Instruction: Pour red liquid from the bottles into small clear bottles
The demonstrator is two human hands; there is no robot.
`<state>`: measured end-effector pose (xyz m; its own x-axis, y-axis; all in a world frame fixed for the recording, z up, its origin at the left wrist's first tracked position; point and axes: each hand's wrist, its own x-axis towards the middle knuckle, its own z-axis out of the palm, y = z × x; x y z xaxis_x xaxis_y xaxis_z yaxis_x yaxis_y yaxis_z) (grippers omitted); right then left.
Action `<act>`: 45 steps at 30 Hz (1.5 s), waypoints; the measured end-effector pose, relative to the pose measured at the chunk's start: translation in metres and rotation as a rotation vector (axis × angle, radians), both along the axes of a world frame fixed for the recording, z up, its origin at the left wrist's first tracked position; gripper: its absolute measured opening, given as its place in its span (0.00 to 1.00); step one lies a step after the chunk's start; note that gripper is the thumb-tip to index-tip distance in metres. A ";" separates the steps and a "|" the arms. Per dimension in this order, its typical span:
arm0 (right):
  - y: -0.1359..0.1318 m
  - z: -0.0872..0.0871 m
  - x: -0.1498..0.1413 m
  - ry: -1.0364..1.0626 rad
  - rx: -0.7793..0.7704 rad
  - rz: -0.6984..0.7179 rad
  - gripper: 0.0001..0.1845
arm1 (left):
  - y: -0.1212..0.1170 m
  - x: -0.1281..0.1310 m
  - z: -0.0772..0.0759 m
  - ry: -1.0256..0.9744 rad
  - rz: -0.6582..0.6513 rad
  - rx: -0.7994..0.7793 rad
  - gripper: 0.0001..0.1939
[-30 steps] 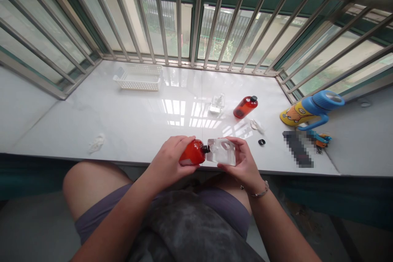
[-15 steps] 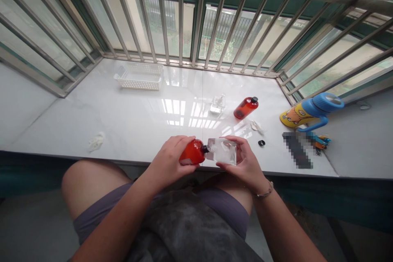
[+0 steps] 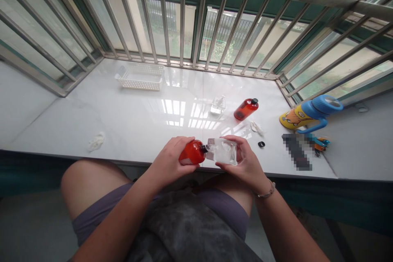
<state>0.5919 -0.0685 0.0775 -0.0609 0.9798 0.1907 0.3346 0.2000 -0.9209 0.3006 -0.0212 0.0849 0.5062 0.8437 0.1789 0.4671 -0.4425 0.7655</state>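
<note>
Left hand (image 3: 167, 163) closed around a red plastic bottle (image 3: 192, 152), fingers wrapped over its body, bottle lying on its side just above the desk (image 3: 132, 131). Its dark neck pointed to 3 o'clock, at or touching the mouth of a clear square bottle (image 3: 222, 151); cannot tell if anything was flowing. Right hand (image 3: 244, 163) cupped that clear bottle, thumb and fingers pressed around it, tilted toward the neck.

Both bottles were over the near desk edge at 6 o'clock, with little room on that side. A loose black cap (image 3: 261, 144) lay at 3 o'clock, so one bottle was open. A second red bottle (image 3: 246, 109), dark-topped, and a small clear bottle (image 3: 218, 105) stood untouched at 1 o'clock. Open desk ran from 9 to 11 o'clock, with a white plastic basket (image 3: 139, 77) at 11 o'clock. Window bars (image 3: 196, 16) closed off 12 o'clock; a blue-and-yellow flask (image 3: 310, 112) sat at 2 o'clock.
</note>
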 end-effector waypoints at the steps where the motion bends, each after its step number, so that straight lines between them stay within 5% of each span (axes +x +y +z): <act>1: 0.000 0.000 0.000 -0.002 0.001 0.003 0.40 | 0.000 0.000 -0.001 0.000 0.000 -0.005 0.41; 32: 0.011 0.011 -0.005 -0.049 0.006 0.017 0.39 | 0.002 -0.002 -0.008 -0.027 0.044 -0.085 0.39; 45: 0.019 0.030 -0.005 -0.162 0.026 0.047 0.39 | 0.002 -0.001 -0.012 -0.078 0.063 -0.103 0.40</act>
